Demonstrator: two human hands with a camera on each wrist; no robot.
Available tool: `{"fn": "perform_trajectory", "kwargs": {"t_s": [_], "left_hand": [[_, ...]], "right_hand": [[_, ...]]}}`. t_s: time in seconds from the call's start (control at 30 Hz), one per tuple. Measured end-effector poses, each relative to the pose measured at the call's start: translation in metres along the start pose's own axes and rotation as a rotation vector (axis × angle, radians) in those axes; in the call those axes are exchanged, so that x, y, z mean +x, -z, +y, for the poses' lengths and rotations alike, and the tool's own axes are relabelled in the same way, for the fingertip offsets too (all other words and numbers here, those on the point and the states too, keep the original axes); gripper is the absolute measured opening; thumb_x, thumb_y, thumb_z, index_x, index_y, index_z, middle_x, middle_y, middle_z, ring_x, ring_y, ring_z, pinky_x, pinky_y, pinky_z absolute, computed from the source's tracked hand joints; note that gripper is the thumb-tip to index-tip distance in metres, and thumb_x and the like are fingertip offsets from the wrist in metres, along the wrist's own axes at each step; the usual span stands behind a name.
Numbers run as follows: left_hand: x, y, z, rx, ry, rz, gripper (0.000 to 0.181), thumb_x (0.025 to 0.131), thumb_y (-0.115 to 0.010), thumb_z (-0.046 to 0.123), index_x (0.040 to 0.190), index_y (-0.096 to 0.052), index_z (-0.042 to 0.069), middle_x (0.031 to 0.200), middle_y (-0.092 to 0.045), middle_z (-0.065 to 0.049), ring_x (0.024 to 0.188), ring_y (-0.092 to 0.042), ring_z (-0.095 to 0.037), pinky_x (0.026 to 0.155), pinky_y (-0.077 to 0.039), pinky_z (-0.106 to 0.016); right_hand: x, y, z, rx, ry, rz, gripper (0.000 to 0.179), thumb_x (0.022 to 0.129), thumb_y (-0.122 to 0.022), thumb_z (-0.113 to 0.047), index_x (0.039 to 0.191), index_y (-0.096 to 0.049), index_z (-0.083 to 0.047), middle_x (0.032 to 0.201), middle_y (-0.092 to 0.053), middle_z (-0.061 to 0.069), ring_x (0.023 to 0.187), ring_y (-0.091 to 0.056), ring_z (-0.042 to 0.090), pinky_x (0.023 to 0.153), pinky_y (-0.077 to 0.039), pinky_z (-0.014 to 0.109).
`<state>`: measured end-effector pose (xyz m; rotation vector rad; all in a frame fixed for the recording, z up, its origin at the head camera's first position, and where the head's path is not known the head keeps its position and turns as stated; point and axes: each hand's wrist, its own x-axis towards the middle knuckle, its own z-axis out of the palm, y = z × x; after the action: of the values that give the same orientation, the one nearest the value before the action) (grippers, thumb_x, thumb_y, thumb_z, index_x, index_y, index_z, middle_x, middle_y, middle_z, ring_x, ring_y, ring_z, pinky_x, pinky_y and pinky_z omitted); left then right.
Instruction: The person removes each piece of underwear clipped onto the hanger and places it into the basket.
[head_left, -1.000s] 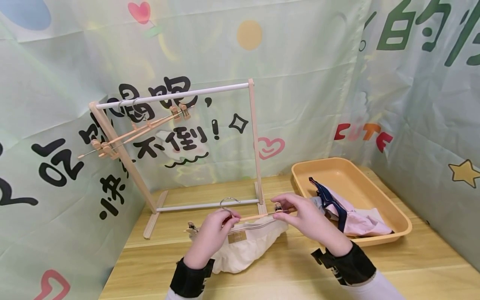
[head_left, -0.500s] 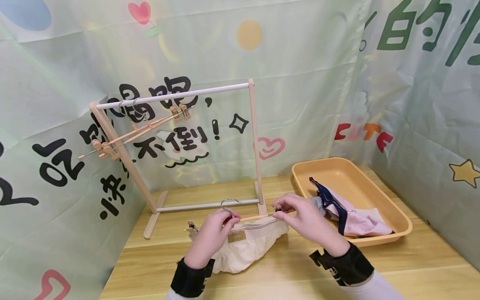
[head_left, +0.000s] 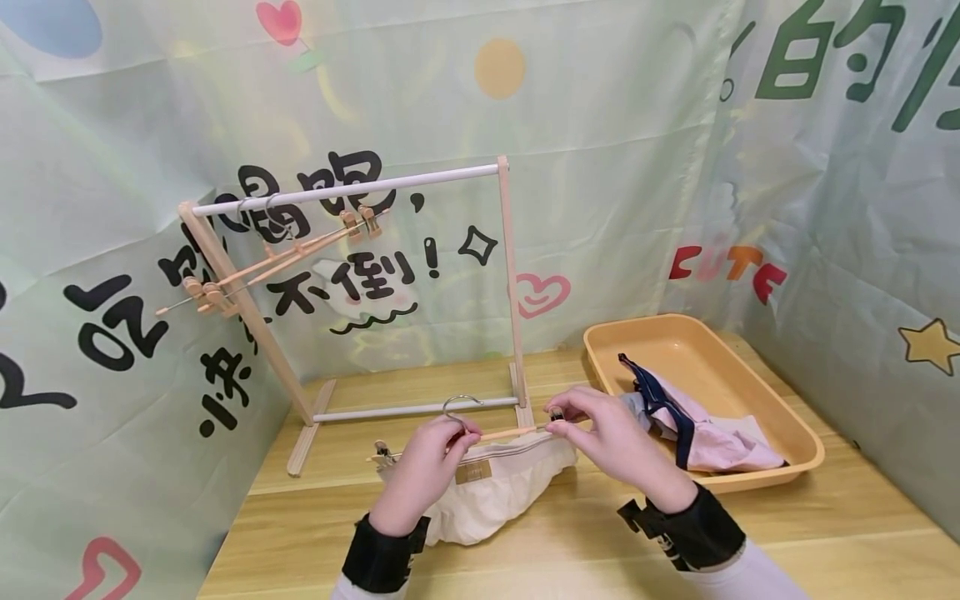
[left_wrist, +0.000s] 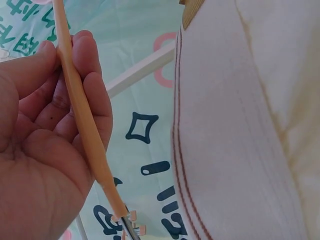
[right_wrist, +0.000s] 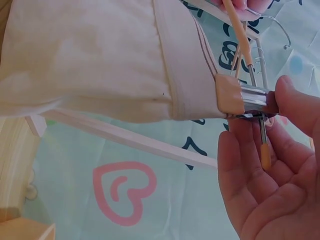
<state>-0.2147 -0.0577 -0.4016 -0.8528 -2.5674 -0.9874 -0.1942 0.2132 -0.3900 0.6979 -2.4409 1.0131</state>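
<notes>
In the head view my left hand [head_left: 431, 462] grips the wooden bar of a clip hanger [head_left: 506, 435], just by its metal hook [head_left: 462, 400]. The left wrist view shows fingers and thumb curled round that bar [left_wrist: 82, 107]. From the hanger hangs a cream cloth garment [head_left: 487, 500] with a brown label [head_left: 473, 472] and a stitched top edge. At the right end my right hand [head_left: 603, 425] pinches a clip [right_wrist: 230, 95], whose tan pad lies over the garment's corner in the right wrist view. Another clip [head_left: 384, 454] sits at the left end.
Behind the hands stands a rack with a white top rail [head_left: 420, 181]. Two clip hangers [head_left: 292, 250] hang at its left. On the right, an orange tray [head_left: 693, 333] holds pink and navy clothing [head_left: 720, 442]. Printed cloth walls surround the wooden table [head_left: 300, 533].
Both hands keep nearly the same hold on the hanger and clip. The right wrist has shifted very slightly to the left.
</notes>
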Motion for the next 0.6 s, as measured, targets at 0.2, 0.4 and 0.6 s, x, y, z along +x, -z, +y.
{"fn": "perform_trajectory", "kwargs": {"t_s": [0.2, 0.4, 0.6], "left_hand": [[-0.0002, 0.0007, 0.0018, 0.000, 0.002, -0.005, 0.012, 0.093, -0.060, 0.021, 0.096, -0.070, 0.015, 0.088, -0.067, 0.003, 0.072, -0.053, -0.006, 0.063, -0.050, -0.030], [0.0000, 0.0007, 0.0026, 0.002, 0.009, -0.013, 0.013, 0.093, -0.060, 0.021, 0.097, -0.070, 0.015, 0.088, -0.067, 0.003, 0.073, -0.054, -0.005, 0.063, -0.051, -0.030], [0.0001, -0.0003, 0.0017, 0.017, 0.000, -0.016, 0.012, 0.093, -0.060, 0.020, 0.097, -0.070, 0.014, 0.088, -0.067, 0.002, 0.072, -0.053, -0.006, 0.063, -0.050, -0.030]], "right_hand": [[-0.0004, -0.0001, 0.0001, -0.013, 0.014, 0.016, 0.014, 0.086, -0.068, -0.025, 0.100, -0.066, -0.023, 0.093, -0.065, -0.008, 0.083, -0.057, 0.004, 0.068, -0.054, 0.034], [0.0000, -0.0006, 0.0002, -0.005, 0.021, 0.033, 0.012, 0.085, -0.070, -0.022, 0.097, -0.067, -0.022, 0.090, -0.066, -0.009, 0.082, -0.058, 0.004, 0.067, -0.054, 0.032], [-0.0002, -0.0004, -0.0006, 0.004, -0.006, 0.026, 0.009, 0.086, -0.069, -0.023, 0.095, -0.068, -0.023, 0.090, -0.066, -0.009, 0.080, -0.058, 0.003, 0.063, -0.054, 0.031]]}}
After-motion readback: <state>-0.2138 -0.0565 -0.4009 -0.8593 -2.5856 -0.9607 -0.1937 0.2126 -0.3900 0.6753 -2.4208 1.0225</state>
